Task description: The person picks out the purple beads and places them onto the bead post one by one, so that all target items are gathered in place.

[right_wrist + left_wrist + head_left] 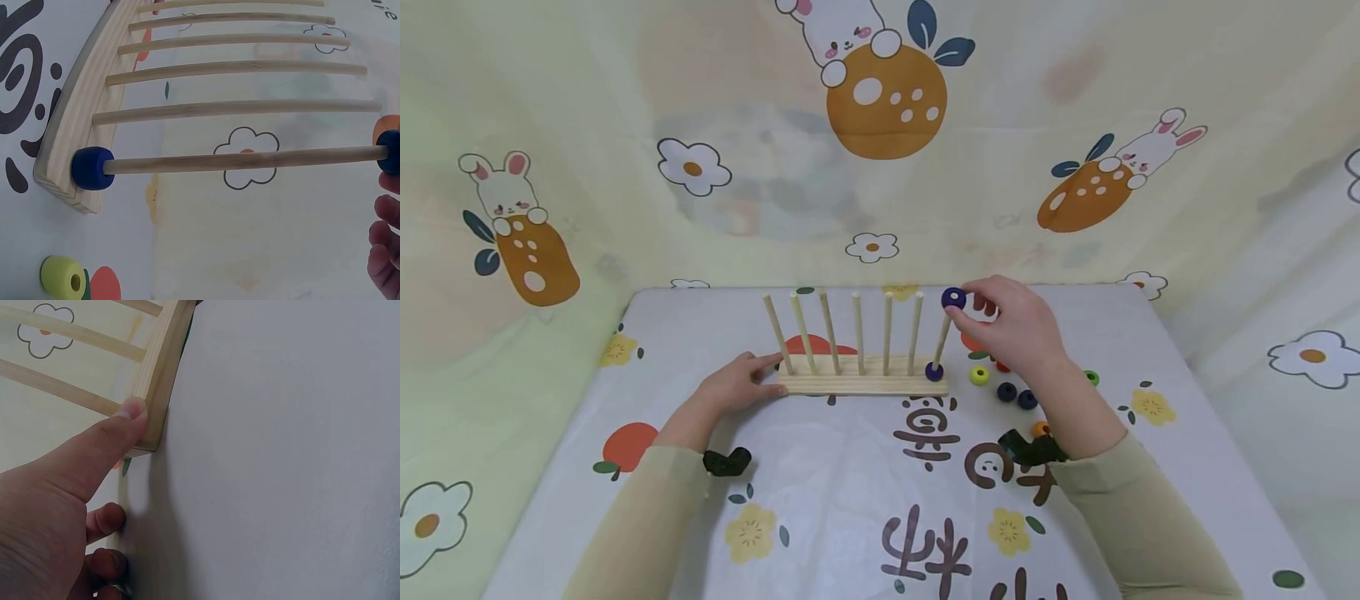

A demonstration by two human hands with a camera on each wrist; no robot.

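Observation:
A wooden peg rack (857,385) with several upright pegs lies across the table. My left hand (735,386) holds its left end between thumb and index finger; in the left wrist view the thumb (115,434) presses on the base's edge. At the tip of the rightmost peg, my right hand (1018,321) pinches a dark blue bead (953,298) between thumb and index finger. In the right wrist view this held bead (390,152) is partly cut off by the frame's edge. Another blue bead (92,168) sits at the bottom of that same peg.
Right of the rack lie a yellow-green bead (979,375) and two dark blue beads (1007,392). An orange bead (1041,429), a green bead (1092,378) and a red bead (1002,366) are partly hidden by the right arm. A printed cloth (835,500) covers the table.

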